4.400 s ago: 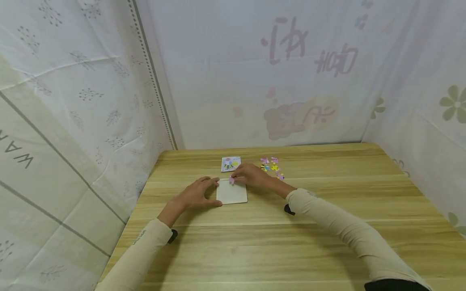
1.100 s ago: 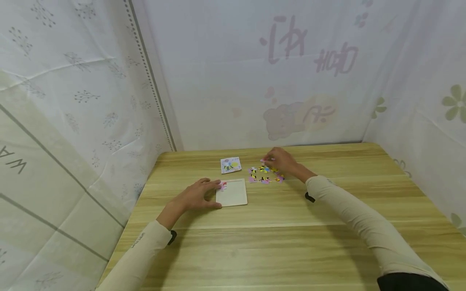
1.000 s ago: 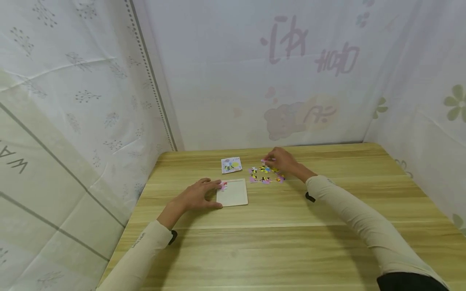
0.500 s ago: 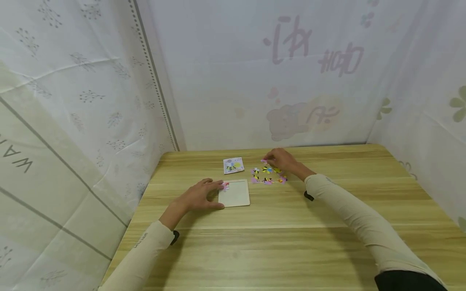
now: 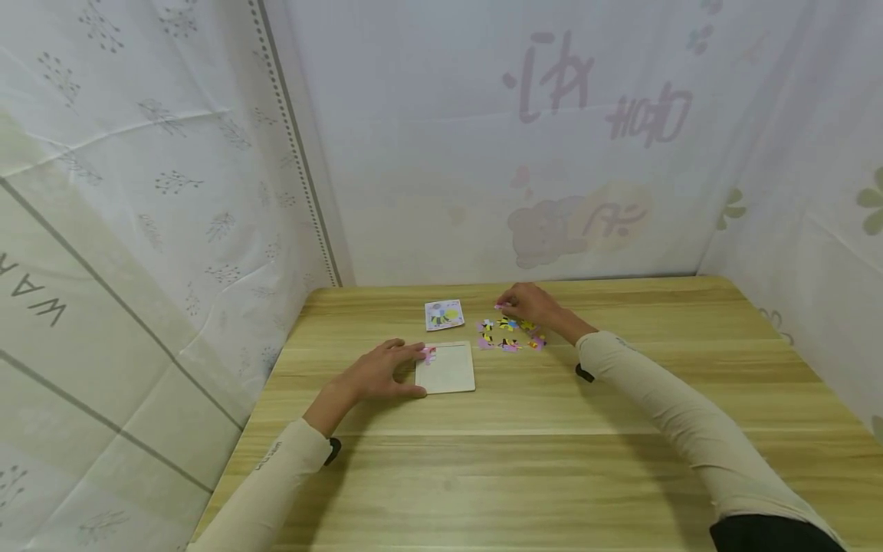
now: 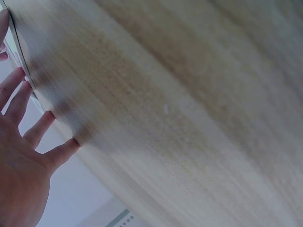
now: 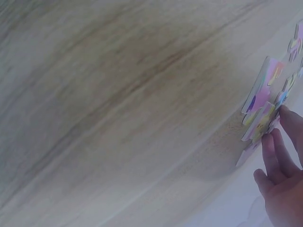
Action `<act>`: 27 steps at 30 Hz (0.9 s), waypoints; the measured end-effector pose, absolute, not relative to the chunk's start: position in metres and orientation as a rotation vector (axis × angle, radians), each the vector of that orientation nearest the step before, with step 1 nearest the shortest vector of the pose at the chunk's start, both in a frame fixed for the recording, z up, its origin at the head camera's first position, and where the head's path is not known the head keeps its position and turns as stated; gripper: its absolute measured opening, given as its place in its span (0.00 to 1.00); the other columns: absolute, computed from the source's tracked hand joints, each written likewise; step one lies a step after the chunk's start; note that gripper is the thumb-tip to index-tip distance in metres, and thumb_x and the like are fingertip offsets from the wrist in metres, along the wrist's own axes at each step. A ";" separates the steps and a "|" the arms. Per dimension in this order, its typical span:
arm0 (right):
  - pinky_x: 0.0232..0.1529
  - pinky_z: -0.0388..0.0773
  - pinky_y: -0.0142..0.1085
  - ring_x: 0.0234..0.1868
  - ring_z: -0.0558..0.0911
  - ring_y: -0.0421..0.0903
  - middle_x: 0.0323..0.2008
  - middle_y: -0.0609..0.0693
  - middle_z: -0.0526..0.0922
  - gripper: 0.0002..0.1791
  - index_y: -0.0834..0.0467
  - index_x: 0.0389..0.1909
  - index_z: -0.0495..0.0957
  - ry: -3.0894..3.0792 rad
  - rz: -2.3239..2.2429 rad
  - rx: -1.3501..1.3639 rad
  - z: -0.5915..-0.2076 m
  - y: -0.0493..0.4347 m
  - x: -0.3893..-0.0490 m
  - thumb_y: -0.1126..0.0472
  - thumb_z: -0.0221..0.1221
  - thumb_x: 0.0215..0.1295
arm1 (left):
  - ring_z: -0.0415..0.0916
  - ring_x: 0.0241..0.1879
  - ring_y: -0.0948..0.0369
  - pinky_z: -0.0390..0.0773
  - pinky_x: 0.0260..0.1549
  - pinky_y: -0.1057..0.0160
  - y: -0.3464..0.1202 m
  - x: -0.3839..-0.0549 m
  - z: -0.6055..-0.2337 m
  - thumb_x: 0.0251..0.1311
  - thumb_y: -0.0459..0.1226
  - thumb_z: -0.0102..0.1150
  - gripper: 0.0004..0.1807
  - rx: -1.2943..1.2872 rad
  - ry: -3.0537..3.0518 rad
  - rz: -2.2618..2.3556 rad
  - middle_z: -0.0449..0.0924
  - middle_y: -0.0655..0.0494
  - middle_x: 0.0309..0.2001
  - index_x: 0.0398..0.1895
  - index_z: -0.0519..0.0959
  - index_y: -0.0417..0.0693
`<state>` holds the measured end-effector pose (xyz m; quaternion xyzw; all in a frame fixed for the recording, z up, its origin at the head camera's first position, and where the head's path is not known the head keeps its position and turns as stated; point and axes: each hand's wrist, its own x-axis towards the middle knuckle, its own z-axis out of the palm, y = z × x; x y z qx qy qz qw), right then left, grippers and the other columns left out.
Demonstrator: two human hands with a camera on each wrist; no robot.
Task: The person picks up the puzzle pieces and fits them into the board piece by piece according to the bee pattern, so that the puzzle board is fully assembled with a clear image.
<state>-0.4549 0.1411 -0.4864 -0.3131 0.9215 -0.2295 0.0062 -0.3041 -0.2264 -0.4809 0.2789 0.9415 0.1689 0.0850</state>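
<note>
In the head view my left hand (image 5: 382,372) rests at the left edge of a pale square puzzle tray (image 5: 447,377), thumb and fingers spread apart. A pink-and-red puzzle piece (image 5: 431,355) lies in the tray's upper left corner, partly under the fingertips. Beyond the other loose pieces, my right hand (image 5: 530,303) pinches a pink puzzle piece (image 5: 501,307) between thumb and fingers. The left wrist view shows the left hand's fingers (image 6: 40,127) stretched out over the wood. In the right wrist view, loose pieces (image 7: 265,85) lie beside the right hand's fingertips.
Several yellow, black and pink puzzle pieces (image 5: 509,345) lie loosely grouped right of the tray. Behind the tray lies a small picture card (image 5: 444,315) with a striped bee. Printed cloth (image 5: 428,153) hangs behind the wooden table (image 5: 552,475) and along its sides.
Since the earliest frame my right hand has moved from the tray to the loose pieces at right, leaving a pink piece in the tray corner. Over the last second both hands stay nearly still.
</note>
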 end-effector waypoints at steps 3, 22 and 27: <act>0.39 0.82 0.40 0.35 0.83 0.41 0.48 0.53 0.89 0.13 0.61 0.53 0.88 2.879 -0.704 -0.999 -0.485 0.141 -0.454 0.61 0.65 0.73 | 0.57 0.77 0.44 0.65 0.69 0.34 -0.225 -0.304 -0.480 0.59 0.64 0.68 0.45 0.834 2.809 0.505 0.63 0.59 0.79 0.76 0.71 0.55; 0.50 0.83 0.47 0.51 0.84 0.53 0.49 0.56 0.86 0.11 0.62 0.51 0.87 2.812 -0.764 -1.147 -0.471 0.140 -0.430 0.65 0.65 0.72 | 0.57 0.77 0.43 0.66 0.66 0.32 -0.227 -0.304 -0.482 0.59 0.67 0.66 0.47 0.833 2.808 0.500 0.64 0.55 0.78 0.77 0.70 0.56; 0.49 0.83 0.47 0.50 0.84 0.54 0.48 0.57 0.86 0.11 0.63 0.51 0.87 2.805 -0.776 -1.223 -0.470 0.139 -0.423 0.66 0.65 0.71 | 0.58 0.76 0.42 0.67 0.66 0.32 -0.228 -0.305 -0.483 0.58 0.68 0.66 0.48 0.826 2.811 0.491 0.65 0.54 0.78 0.78 0.69 0.57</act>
